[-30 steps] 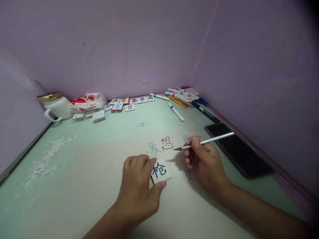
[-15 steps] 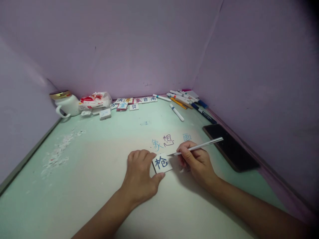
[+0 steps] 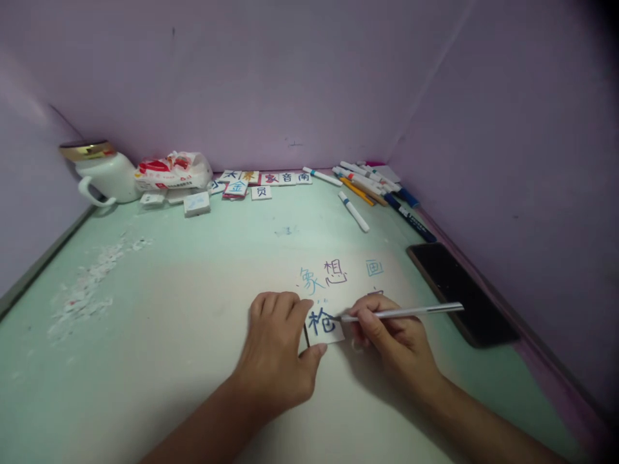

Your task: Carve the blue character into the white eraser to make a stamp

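A small white square card with a dark-edged left side lies on the table, bearing a large blue handwritten character. My left hand grips it, index finger at the top left corner and thumb at the lower edge. In my right hand is a slim silver pen-shaped craft knife, pinched like a pen. Its dark pointed tip meets the card by the character's right side. Beyond the card, the characters 象, 想 and 画 are written on the tabletop.
A black phone lies right of my hand. Markers and pencils are heaped at the back right. Character cards line the back wall near a tissue pack and a white lidded mug. White scraps are scattered left.
The craft knife's tip has moved from the card's upper right corner down to the character's right side, and its handle lies flatter. The view has shifted slightly. My left hand still grips the card.
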`<action>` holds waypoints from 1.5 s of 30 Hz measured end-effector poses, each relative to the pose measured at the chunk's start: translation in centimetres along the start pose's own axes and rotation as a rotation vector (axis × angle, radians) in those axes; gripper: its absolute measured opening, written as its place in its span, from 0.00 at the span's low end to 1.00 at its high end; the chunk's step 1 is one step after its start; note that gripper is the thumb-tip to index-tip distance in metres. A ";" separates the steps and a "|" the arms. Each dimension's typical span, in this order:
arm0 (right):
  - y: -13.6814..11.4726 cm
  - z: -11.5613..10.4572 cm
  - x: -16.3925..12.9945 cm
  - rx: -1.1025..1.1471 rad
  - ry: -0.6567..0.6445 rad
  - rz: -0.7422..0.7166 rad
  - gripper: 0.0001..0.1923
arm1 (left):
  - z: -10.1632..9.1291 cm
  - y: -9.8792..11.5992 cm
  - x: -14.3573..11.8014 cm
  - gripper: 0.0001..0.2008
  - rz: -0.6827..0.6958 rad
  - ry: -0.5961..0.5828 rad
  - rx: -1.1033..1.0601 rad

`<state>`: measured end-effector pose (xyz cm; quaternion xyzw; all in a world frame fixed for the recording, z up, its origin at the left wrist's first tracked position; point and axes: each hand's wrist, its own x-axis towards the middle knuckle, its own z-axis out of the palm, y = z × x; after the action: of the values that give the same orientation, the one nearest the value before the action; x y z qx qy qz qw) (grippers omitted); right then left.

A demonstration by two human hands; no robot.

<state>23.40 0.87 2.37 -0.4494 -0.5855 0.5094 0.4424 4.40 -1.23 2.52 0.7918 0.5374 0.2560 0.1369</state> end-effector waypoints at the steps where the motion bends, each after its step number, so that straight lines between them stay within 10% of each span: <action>1: 0.0 -0.1 0.1 0.010 0.005 0.006 0.12 | 0.0 0.0 0.0 0.20 0.013 -0.003 -0.018; 12: 0.5 -0.6 0.1 0.054 0.014 0.000 0.09 | -0.6 0.8 0.0 0.29 0.034 -0.128 -0.062; 16: 0.1 -0.5 0.1 0.025 0.011 -0.032 0.09 | 0.5 2.3 -0.2 0.34 -0.135 -0.007 0.036; 45: 0.1 0.4 0.1 -0.152 0.011 -0.159 0.06 | 0.4 2.8 -0.6 0.15 -0.188 0.033 0.004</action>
<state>23.02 0.91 2.29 -0.4364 -0.6539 0.4242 0.4493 6.65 -2.89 3.43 0.7337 0.6121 0.2539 0.1500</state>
